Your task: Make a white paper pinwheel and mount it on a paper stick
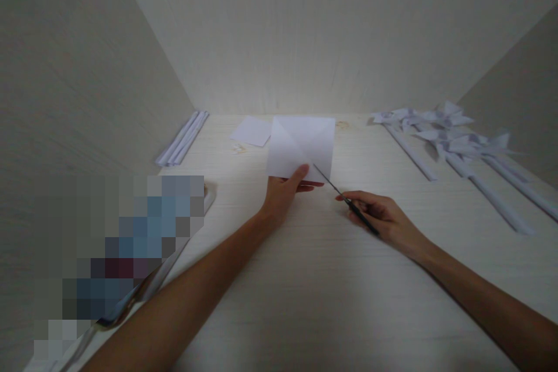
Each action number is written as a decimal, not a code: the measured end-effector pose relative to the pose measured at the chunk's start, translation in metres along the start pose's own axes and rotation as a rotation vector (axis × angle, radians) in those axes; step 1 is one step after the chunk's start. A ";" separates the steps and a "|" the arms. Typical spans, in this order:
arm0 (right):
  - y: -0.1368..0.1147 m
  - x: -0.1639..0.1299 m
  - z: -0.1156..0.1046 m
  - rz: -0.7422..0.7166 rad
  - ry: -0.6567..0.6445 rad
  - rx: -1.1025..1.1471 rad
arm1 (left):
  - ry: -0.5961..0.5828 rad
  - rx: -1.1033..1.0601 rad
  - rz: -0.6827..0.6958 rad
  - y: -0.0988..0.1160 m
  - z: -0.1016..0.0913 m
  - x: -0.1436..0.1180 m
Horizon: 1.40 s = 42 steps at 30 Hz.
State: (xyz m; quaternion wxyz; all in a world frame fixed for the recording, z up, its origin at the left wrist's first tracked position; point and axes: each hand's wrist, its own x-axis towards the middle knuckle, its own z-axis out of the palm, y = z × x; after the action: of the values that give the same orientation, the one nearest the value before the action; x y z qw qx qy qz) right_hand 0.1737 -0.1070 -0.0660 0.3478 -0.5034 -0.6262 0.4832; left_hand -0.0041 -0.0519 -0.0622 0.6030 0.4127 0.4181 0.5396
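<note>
My left hand [285,192] pinches the lower edge of a white square paper sheet [300,142] and holds it up above the table; diagonal creases cross the sheet. My right hand [383,218] grips a pair of scissors [349,202] with black handles. The thin blades point up and left and reach the sheet's lower right part, close to my left thumb.
Several white paper pinwheels on paper sticks [453,139] lie at the right. A smaller white paper square [251,130] lies behind the sheet. Rolled paper sticks [183,138] rest against the left wall. A blurred patch [117,256] sits at the left. Walls enclose the pale wooden table [305,290].
</note>
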 end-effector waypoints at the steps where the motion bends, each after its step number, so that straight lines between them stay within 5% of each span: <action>1: 0.000 0.000 0.000 0.004 0.003 0.004 | -0.003 -0.001 -0.001 0.000 0.000 0.000; 42: 0.000 0.000 0.001 0.025 -0.008 0.123 | -0.087 0.029 -0.045 -0.001 -0.002 0.000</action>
State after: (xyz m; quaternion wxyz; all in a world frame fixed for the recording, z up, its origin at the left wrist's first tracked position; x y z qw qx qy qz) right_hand 0.1724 -0.1071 -0.0660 0.3694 -0.4867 -0.5907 0.5270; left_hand -0.0056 -0.0521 -0.0636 0.6267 0.4350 0.4084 0.5013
